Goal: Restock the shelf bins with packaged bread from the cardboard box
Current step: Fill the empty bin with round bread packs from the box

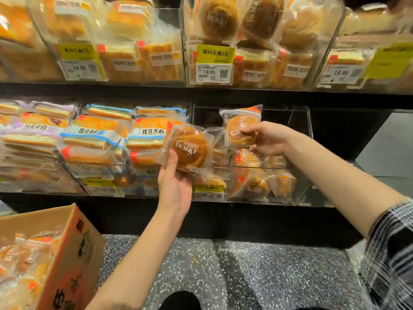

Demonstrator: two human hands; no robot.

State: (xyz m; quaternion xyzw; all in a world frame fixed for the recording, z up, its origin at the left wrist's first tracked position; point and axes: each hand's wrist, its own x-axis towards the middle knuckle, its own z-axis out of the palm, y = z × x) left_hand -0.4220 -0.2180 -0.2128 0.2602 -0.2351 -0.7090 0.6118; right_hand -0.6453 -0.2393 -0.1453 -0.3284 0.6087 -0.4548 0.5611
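My left hand [174,186] grips a round brown bun in a clear wrapper [190,148] by its lower edge, in front of the lower shelf. My right hand [266,139] pinches a second wrapped bun [240,128] and holds it over the open top of a clear acrylic bin [309,130] on the lower shelf. Several similar wrapped buns [257,186] lie in the bottom of that bin. The cardboard box [73,249] stands at the lower left, open, with more wrapped bread [24,256] inside.
Neighbouring bins on the lower left hold stacked sandwich-bread packs [96,139]. The upper shelf bins [143,52] are full of bread, with yellow price tags [214,63] in front. A black shelf base [223,218] runs above speckled floor [245,276].
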